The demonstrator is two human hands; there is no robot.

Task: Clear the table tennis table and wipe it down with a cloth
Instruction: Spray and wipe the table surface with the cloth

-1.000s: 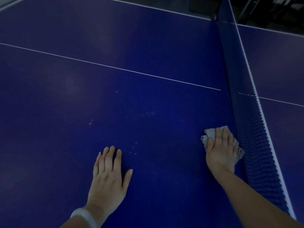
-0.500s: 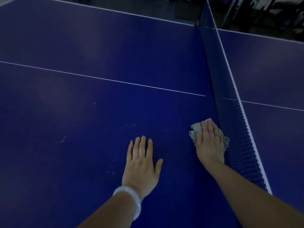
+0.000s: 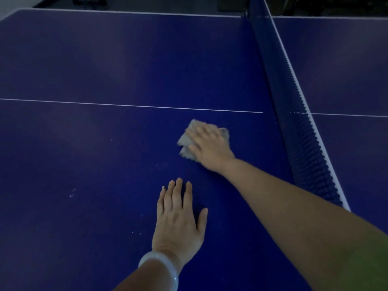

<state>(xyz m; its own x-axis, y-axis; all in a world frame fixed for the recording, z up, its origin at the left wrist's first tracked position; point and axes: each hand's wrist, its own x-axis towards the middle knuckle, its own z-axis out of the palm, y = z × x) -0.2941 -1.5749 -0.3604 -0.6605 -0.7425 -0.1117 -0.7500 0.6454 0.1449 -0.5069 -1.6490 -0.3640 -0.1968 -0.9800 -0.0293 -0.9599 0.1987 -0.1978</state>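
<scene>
The dark blue table tennis table [image 3: 105, 66] fills the view, with a white centre line across it. A crumpled grey cloth [image 3: 185, 140] lies on the table just below that line. My right hand [image 3: 207, 144] presses flat on the cloth with straight fingers, blurred by motion. My left hand [image 3: 180, 221] rests flat on the table nearer to me, fingers straight and together, a pale bangle on its wrist. Small white specks [image 3: 162, 164] dot the surface between and to the left of my hands.
The blue net [image 3: 294, 122] with a white top band runs from the far edge down the right side, just right of my right forearm. Beyond it lies the table's other half [image 3: 346, 66]. Dark floor and furniture show past the far edge.
My right hand has slid the cloth leftward and away from the net, toward the centre line. The view has shifted so the far table edge shows; my left hand stays flat on the table.
</scene>
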